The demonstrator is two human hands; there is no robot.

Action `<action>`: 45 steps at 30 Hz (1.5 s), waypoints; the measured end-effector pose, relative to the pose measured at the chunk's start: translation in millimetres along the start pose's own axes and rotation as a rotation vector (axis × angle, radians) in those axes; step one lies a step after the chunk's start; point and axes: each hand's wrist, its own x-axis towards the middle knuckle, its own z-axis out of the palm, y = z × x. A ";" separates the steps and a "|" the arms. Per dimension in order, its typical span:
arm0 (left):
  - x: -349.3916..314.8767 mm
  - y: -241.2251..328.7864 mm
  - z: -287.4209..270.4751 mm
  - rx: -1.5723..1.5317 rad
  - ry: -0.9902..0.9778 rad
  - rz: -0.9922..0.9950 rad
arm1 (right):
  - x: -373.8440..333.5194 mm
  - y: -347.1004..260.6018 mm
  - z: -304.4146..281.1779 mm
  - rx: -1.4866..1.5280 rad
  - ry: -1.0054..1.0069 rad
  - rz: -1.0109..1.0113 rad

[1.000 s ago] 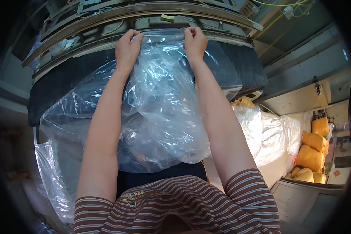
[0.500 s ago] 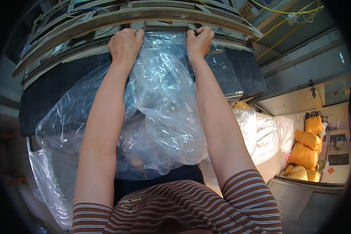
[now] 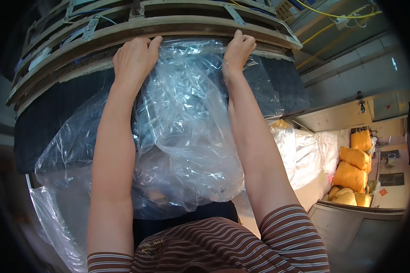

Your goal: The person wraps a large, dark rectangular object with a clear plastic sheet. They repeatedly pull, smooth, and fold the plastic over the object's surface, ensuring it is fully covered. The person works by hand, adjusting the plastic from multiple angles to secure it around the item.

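Observation:
A clear plastic sheet or bag point(image 3: 187, 118) hangs in crinkled folds between my arms, its top edge up against a long bar point(image 3: 177, 27). My left hand point(image 3: 136, 59) is closed on the sheet's upper left corner, thumb toward the bar. At the upper right corner my right hand point(image 3: 238, 51) pinches the same edge. Both arms reach far forward. Dark fabric point(image 3: 64, 107) covers the surface under the plastic, and more film spreads to the left and down toward my lap. The fingertips are partly hidden beneath the bar.
Slatted framework with cables rises behind the bar. At the right, yellow-orange bundles point(image 3: 351, 177) are stacked beside a pile of whitish plastic point(image 3: 319, 154). A pale cabinet point(image 3: 364, 232) stands at the lower right, and a yellow cable point(image 3: 323, 34) runs at the upper right.
My hands have moved slightly apart, the left one a little leftward and the right one slightly rightward. The framework now shows lower in view against the plastic's top edge.

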 end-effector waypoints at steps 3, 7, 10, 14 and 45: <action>0.0 0.0 5.3 -0.088 0.023 0.078 | 4.1 3.0 -2.1 0.079 0.045 -0.039; -15.6 12.3 -18.5 -0.463 0.125 0.137 | -4.0 -12.4 -36.8 0.316 -0.028 -0.143; -45.9 21.0 -36.9 -0.699 0.094 0.142 | -33.4 -25.8 -82.4 0.500 -0.209 0.008; -109.5 36.8 -57.4 -1.036 -0.008 0.091 | -62.9 -28.5 -115.1 0.690 -0.574 0.385; -229.6 -223.5 -144.3 -0.342 0.373 -0.149 | 55.0 47.9 -169.6 -0.321 -0.525 -0.343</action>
